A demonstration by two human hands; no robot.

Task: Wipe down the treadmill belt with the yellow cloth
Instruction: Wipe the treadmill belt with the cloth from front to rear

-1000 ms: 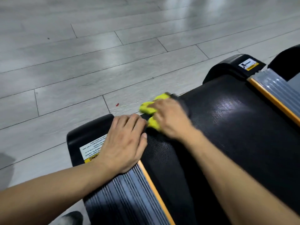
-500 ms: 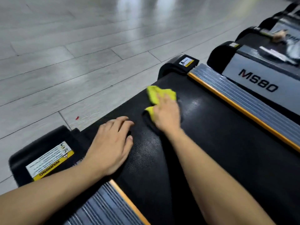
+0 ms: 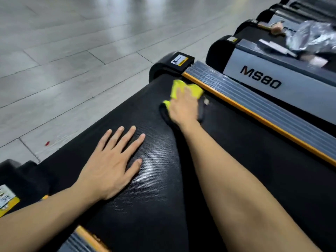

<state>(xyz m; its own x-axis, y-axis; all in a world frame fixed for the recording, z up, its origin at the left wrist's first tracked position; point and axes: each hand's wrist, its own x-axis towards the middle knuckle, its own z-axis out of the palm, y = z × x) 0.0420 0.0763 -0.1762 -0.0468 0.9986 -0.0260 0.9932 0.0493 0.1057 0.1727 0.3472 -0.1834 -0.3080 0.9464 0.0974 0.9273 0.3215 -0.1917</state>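
Belt [image 3: 236, 160] runs lower left to upper right under us, our right hand [image 3: 183, 108] pressing the cloth [image 3: 195, 90] flat beside the orange rail [image 3: 254, 115], left hand [image 3: 112, 162] splayed empty, nearer us.

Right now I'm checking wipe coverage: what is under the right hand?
The yellow cloth, pressed onto the treadmill belt by the right hand. Its edges stick out past the fingers; the hand covers the rest.

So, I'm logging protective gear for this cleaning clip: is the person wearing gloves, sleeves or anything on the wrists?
No. The left hand and right hand are bare, without gloves, and both forearms are uncovered as far as the frame shows. No watch, ring or wristband is visible.
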